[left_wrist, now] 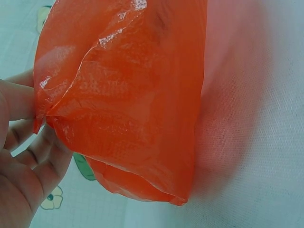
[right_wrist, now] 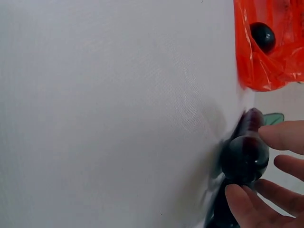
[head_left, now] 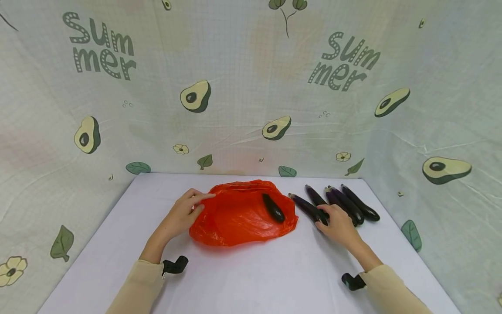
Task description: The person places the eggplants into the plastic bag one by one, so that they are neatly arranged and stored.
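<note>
A red plastic bag (head_left: pixel 235 222) lies on the table with its mouth spread. One dark eggplant (head_left: pixel 273 208) rests in it at the right side. My left hand (head_left: pixel 183 213) holds the bag's left edge, where creases run together in the left wrist view; some fingers (left_wrist: pixel 54 147) are partly behind the film. Right of the bag, my right hand (head_left: pixel 339 224) grips the near end of another eggplant (head_left: pixel 307 207), thumb on one side and fingers on the other. That eggplant's stem end points toward the bag.
Several more eggplants (head_left: pixel 358 203) lie side by side at the table's right, close to the right hand. A white cloth covers the table (head_left: pixel 251 279). Behind and at both sides hangs a curtain (head_left: pixel 235 87) printed with avocados and lettering.
</note>
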Demonstrator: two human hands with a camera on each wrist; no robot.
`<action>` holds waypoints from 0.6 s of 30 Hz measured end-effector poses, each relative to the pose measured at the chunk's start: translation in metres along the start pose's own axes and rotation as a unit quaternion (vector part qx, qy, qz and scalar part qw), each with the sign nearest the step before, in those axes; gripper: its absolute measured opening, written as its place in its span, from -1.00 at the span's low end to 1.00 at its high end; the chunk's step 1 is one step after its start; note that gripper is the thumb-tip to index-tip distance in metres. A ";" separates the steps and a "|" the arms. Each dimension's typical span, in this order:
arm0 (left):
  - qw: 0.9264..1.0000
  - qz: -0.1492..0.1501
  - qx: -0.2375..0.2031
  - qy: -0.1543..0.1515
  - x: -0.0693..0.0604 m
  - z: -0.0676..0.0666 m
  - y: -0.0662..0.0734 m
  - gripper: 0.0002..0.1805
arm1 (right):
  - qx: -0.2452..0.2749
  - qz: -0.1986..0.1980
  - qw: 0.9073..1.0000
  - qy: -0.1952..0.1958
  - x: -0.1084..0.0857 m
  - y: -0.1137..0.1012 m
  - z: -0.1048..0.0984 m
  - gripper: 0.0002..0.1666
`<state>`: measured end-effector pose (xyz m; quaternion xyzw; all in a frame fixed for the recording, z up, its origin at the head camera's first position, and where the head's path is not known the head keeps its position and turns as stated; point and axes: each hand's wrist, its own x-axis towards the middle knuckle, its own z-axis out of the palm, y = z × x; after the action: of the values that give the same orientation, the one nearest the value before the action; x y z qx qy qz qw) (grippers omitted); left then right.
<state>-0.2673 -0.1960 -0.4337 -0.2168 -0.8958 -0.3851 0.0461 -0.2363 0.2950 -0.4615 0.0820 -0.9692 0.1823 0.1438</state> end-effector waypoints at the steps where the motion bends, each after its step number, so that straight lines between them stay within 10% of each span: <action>1: 1.000 0.000 0.000 0.000 0.000 0.000 0.000 -0.51 | 0.000 0.001 1.000 -0.001 0.000 0.000 0.001 -0.38; 18: 1.000 0.004 -0.001 0.001 0.000 -0.001 -0.001 -0.50 | 0.003 0.003 1.000 -0.010 0.004 0.003 0.010 -0.38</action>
<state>-0.2672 -0.1971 -0.4337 -0.2199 -0.8948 -0.3857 0.0480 -0.2433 0.2935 -0.4700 0.0813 -0.9704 0.1843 0.1335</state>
